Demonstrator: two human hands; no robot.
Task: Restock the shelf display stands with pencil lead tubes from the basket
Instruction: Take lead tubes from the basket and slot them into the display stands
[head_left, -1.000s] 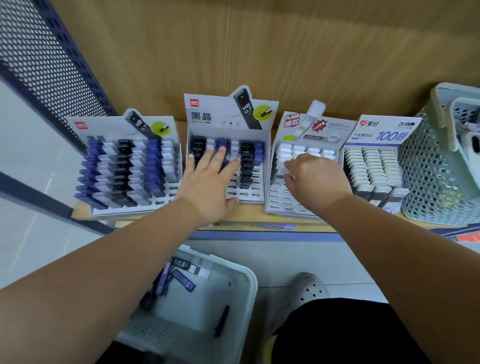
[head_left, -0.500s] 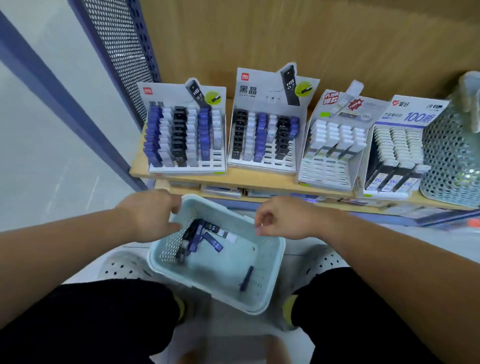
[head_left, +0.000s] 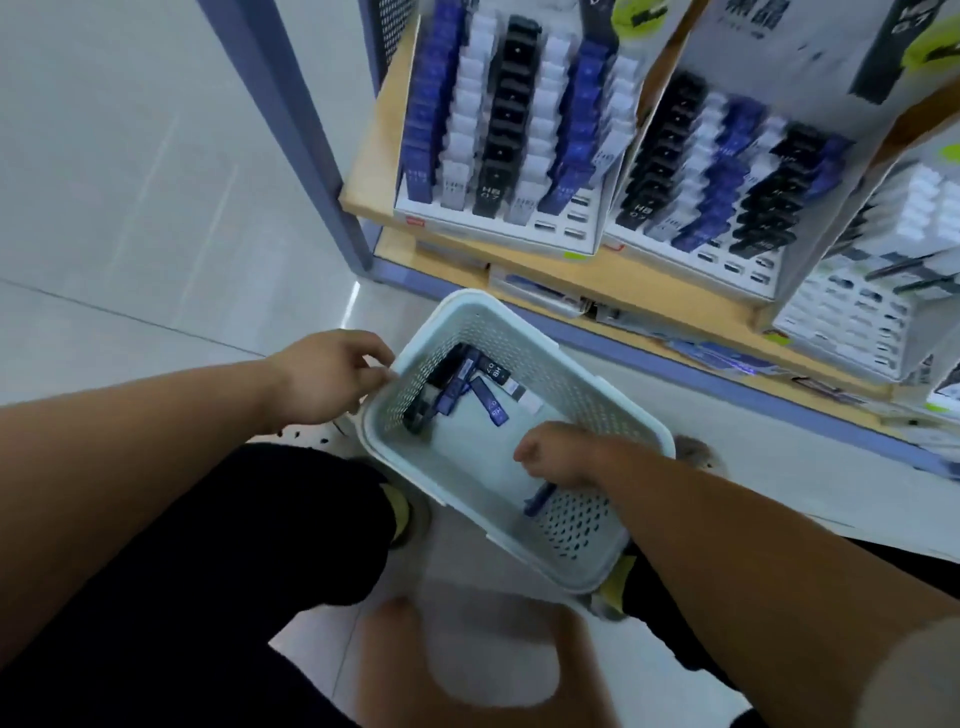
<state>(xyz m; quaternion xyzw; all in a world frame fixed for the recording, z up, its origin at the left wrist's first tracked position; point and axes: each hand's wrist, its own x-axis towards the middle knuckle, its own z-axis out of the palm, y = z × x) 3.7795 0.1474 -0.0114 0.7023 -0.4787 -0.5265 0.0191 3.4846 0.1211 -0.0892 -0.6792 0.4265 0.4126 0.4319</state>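
Both bare forearms reach forward. The left hand (head_left: 327, 376) pinches the basket (head_left: 587, 379) rim; right of it, the right hand (head_left: 558, 454) curls, knuckles up.

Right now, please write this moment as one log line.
left hand holds basket rim | right hand inside basket, grasp unclear | tubes piled in far corner
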